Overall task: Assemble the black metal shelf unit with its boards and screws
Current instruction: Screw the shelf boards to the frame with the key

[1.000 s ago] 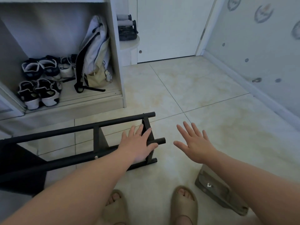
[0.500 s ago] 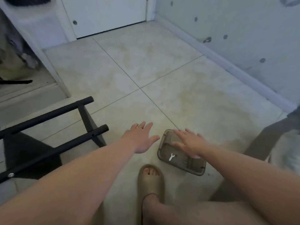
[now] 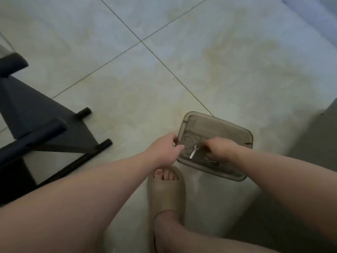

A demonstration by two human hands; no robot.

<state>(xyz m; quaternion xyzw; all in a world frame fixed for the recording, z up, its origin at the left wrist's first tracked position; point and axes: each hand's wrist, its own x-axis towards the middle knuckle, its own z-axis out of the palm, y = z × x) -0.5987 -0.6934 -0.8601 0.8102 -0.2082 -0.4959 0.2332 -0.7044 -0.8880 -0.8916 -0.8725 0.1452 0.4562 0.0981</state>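
Observation:
A brownish see-through tray [image 3: 224,128] lies on the floor tiles in front of my feet. In it are a small white wrench [image 3: 193,153] and a few dark screws [image 3: 210,161]. My left hand [image 3: 164,150] grips the tray's left rim between thumb and fingers. My right hand [image 3: 219,148] reaches down into the tray beside the wrench with its fingers curled; what its fingertips hold is hidden. The black metal shelf frame [image 3: 54,141] lies on its side at the left, with a dark board [image 3: 31,108] in it.
My left foot in a beige slipper [image 3: 166,190] stands just below the tray, touching its near edge. A grey surface [image 3: 315,136] rises at the right edge. Open floor tiles [image 3: 164,57] stretch beyond the tray.
My view has swung down and right, away from the shoe cabinet. My left hand left the frame and now grips the tray rim. My right hand has curled down into the tray.

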